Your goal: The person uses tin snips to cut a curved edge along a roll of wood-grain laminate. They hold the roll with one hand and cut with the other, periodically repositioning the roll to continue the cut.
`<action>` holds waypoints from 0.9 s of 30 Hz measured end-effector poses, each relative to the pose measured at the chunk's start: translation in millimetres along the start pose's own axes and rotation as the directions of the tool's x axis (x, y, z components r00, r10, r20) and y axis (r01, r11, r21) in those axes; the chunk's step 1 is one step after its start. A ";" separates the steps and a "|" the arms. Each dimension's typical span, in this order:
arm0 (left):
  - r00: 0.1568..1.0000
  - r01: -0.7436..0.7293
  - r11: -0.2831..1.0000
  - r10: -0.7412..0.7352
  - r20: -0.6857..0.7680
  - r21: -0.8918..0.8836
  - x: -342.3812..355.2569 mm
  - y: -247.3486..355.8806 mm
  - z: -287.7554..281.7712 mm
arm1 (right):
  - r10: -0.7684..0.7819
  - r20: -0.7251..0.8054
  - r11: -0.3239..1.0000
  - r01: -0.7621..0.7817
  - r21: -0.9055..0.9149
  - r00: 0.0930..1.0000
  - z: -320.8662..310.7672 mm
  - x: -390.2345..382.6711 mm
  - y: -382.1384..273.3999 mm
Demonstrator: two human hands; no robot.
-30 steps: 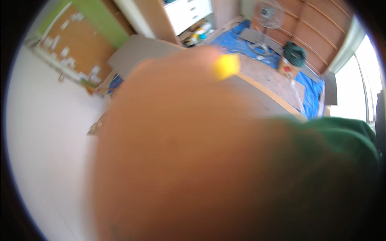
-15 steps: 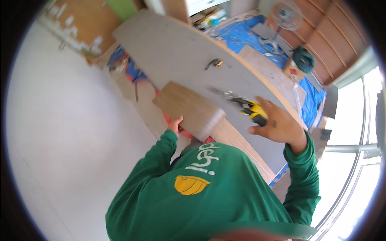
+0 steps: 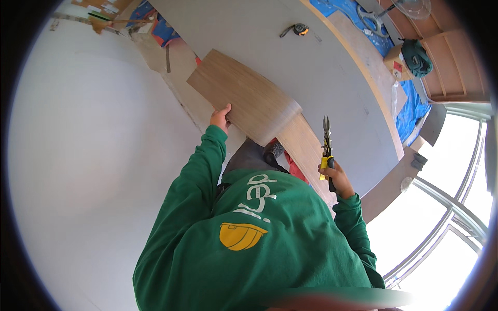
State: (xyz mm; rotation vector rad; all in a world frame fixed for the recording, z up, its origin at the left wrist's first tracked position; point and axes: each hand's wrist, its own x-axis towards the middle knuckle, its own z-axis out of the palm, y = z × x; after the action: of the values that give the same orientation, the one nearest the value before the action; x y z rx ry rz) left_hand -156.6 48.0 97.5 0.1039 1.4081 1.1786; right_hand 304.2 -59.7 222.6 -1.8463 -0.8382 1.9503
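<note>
My left hand (image 3: pixel 221 117) is closed on the near edge of a thin, flexible wood-grain sheet (image 3: pixel 244 93), its thumb on top and the other fingers hidden beneath. The sheet's right end bends downward. In my right hand (image 3: pixel 337 177) is a pair of snips (image 3: pixel 327 150) with yellow and black handles, the metal blades pointing away from me. My fingers wrap round the handles, close to my body on the right. Under the curled end of the sheet lies a wood-grain strip (image 3: pixel 306 147) along the near edge of a large grey board (image 3: pixel 342 98).
A tape measure (image 3: pixel 300 29) lies on the grey board. Past the board are blue sheeting (image 3: pixel 412 111), a cardboard box (image 3: pixel 397 62) with a dark green bag (image 3: pixel 416 57), and a fan (image 3: pixel 412 6). A white wall (image 3: pixel 104 155) rises at left, windows (image 3: pixel 420 223) at right.
My right hand has drawn in toward my body, and its fingers have closed round the snips, which now point away from me. The view has shifted. My left hand still holds the sheet.
</note>
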 end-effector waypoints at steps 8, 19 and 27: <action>0.996 0.031 0.999 -0.032 0.089 0.013 -4.5 -33.3 -4.8 | 0.107 -0.055 0.955 -0.118 -0.272 0.993 -3.1 18.7 9.9; 0.999 -0.036 0.998 0.036 0.000 0.060 -42.7 -51.3 6.8 | 0.161 0.035 0.904 -0.134 -0.406 0.986 -50.8 61.6 -5.2; 0.991 -0.123 0.985 0.129 -0.041 0.119 -47.8 -63.5 -0.8 | 0.144 0.148 0.832 -0.038 -0.553 0.979 -71.2 95.4 -19.1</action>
State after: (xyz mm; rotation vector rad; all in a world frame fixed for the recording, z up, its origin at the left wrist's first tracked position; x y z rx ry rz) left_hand -109.0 -14.9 87.5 0.2506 1.5314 1.2087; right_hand 360.8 26.3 159.8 -2.0484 -1.5313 2.1164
